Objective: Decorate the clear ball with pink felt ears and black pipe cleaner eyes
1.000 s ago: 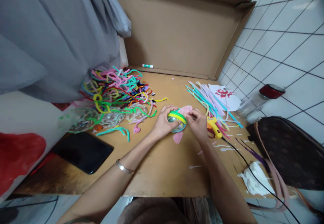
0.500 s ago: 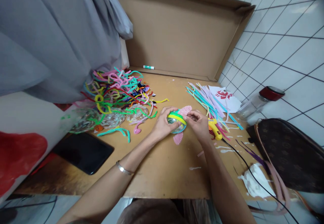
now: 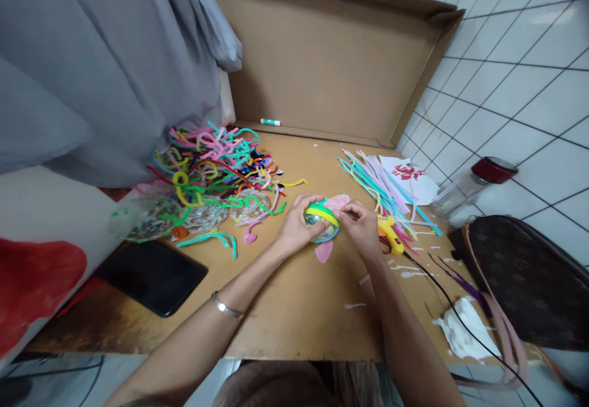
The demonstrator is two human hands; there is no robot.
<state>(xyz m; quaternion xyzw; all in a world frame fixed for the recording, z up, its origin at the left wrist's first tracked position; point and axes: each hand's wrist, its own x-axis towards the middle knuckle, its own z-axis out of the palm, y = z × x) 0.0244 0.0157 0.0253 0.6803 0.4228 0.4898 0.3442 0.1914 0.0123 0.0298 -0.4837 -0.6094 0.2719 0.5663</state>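
Note:
My left hand (image 3: 296, 226) is wrapped round a small clear ball (image 3: 323, 229) banded in green and yellow. A pink striped fin-like piece (image 3: 338, 202) stands at the ball's upper right, and the fingertips of my right hand (image 3: 360, 223) are pinched against it. Another pink piece (image 3: 324, 251) sticks out below the ball. Just right of my right hand lies a yellow glue gun (image 3: 390, 234). A silver bracelet (image 3: 225, 306) circles my left wrist.
Tangled coloured pipe cleaners (image 3: 221, 161) and a black tablet (image 3: 154, 277) are at left. Straight pipe cleaners (image 3: 375, 177), a bottle (image 3: 473, 183), a brown bag (image 3: 524, 278) and white tissue (image 3: 467, 328) are at right. A cardboard panel (image 3: 331, 63) stands behind.

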